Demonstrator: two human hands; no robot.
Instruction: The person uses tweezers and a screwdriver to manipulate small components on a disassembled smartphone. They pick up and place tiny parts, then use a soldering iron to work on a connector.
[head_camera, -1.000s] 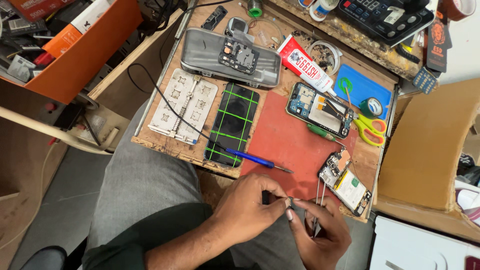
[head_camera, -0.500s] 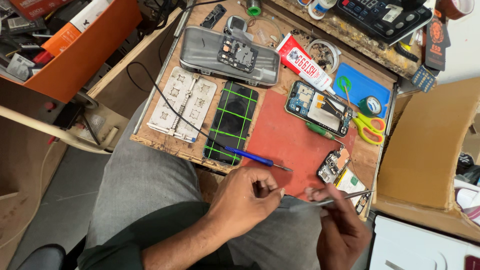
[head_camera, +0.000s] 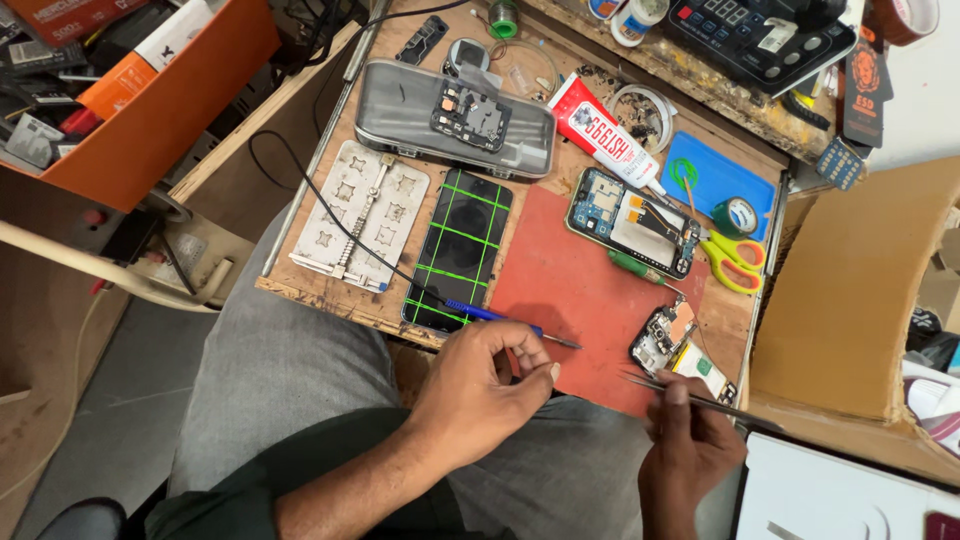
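My right hand (head_camera: 690, 445) grips thin metal tweezers (head_camera: 680, 392) at the board's near right edge. Their tips point left, just below a small stripped phone board (head_camera: 663, 338) on the red mat (head_camera: 570, 285). My left hand (head_camera: 490, 385) hovers over the near edge of the mat with thumb and forefinger pinched together; I cannot make out anything between them. A blue-handled tool (head_camera: 490, 313) lies just beyond its knuckles. Further back sit an opened phone (head_camera: 630, 220) and a black screen criss-crossed with green tape (head_camera: 460, 248).
On the wooden board (head_camera: 300, 285) over my lap are a metal jig plate (head_camera: 360, 215), a grey case (head_camera: 400, 115), a glue tube (head_camera: 605, 135), yellow-green scissors (head_camera: 735, 262) and a blue pad (head_camera: 715, 175). A cardboard box (head_camera: 850, 300) stands right, an orange bin (head_camera: 150, 100) left.
My hands were joined over my lap and have drawn apart. The right hand carried the tweezers rightward, beneath the small board. The left hand stayed near the mat's edge.
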